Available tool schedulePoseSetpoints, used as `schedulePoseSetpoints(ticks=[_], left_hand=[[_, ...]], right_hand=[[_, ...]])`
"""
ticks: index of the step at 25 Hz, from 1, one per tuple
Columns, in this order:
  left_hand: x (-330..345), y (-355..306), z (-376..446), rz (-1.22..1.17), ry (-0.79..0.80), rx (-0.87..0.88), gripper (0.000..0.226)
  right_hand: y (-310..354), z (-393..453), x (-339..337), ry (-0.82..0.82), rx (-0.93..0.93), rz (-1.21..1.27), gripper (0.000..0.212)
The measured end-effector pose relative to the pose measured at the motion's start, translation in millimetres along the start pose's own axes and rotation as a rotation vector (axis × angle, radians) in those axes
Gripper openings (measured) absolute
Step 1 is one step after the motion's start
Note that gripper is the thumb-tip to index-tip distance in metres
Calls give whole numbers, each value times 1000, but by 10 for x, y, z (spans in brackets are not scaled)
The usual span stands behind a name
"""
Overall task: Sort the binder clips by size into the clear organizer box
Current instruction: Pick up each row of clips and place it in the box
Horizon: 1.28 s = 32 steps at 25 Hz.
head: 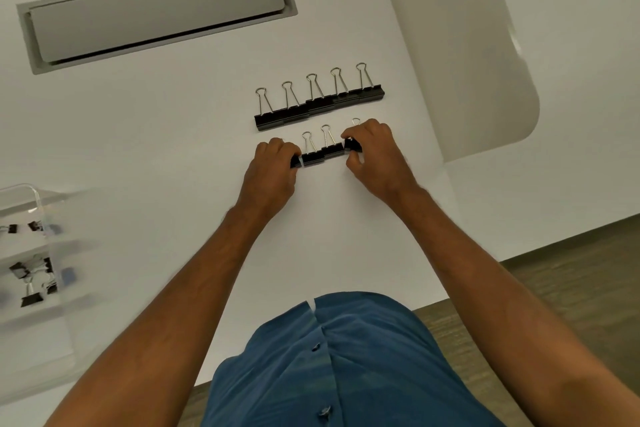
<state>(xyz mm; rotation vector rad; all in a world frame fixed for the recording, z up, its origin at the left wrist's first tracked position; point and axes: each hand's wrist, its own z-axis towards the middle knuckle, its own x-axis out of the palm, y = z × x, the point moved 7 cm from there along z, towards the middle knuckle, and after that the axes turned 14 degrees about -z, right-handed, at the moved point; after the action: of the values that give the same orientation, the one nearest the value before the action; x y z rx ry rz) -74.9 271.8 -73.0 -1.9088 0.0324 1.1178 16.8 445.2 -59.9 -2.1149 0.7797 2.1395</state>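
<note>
Two rows of black binder clips lie on the white table. The far row (318,106) has several larger clips side by side, their wire handles pointing away from me. The near row (322,153) holds smaller clips. My left hand (272,172) pinches the clip at the row's left end (295,162). My right hand (375,152) pinches the clip at the right end (353,146). The clear organizer box (31,250) stands at the left edge, blurred, with several small black clips in its compartments.
A grey recessed cable flap (156,10) sits in the table at the far left. A white curved panel (485,45) lies at the right. The table's front edge runs past my blue shirt (346,367), with wooden floor (571,288) beyond.
</note>
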Motion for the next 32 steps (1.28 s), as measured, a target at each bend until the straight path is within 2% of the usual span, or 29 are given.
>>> schedulePoseSetpoints(ticks=[3,6,10,14,16,20,27,32], left_hand=[[-56,-35,-10,-65,-29,-48,23],[-117,-197,-20,-87,-56,-12,28],[-35,-358,114,1,-4,63,30],[172,-324,184,114,64,113,20],[243,-283,167,129,68,138,19],[258,-292,154,117,103,134,16],[67,-218,-257,-60,101,51,17],[-230,-13,-905,-162,50,-3,19]], right_hand=[[219,29,22,5,-101,-17,35],[315,35,158,36,-148,-67,36],[295,26,236,46,-120,-124,35],[252,21,250,93,-87,-122,24],[230,1,246,127,-60,-102,16],[242,-63,218,173,-38,-70,16],[345,-478,135,177,33,1,19],[811,-766,107,174,-11,49,21]])
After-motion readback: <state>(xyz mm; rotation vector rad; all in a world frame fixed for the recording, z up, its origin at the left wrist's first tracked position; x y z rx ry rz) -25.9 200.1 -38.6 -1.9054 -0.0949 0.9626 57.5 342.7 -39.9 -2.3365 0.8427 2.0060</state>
